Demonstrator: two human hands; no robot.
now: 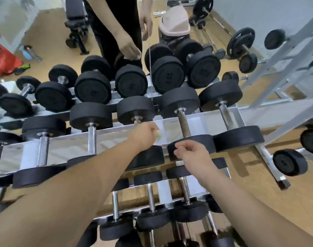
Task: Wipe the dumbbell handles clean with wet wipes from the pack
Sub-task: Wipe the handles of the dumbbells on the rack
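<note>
White wet wipe (158, 136) pinched in left hand (143, 137) grip, right hand (193, 155) grip loosely curled, empty

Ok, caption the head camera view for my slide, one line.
Left hand grips a crumpled white wet wipe at a black dumbbell's chrome handle on the steel rack; right hand idle.

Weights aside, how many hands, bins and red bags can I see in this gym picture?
Hands: 4, the wearer's left hand gripping a wipe, the right hand, and the standing person's two hands
Bins: 1, the pink-lidded bin
Red bags: 1, the red bag on the floor
Total: 6
</note>
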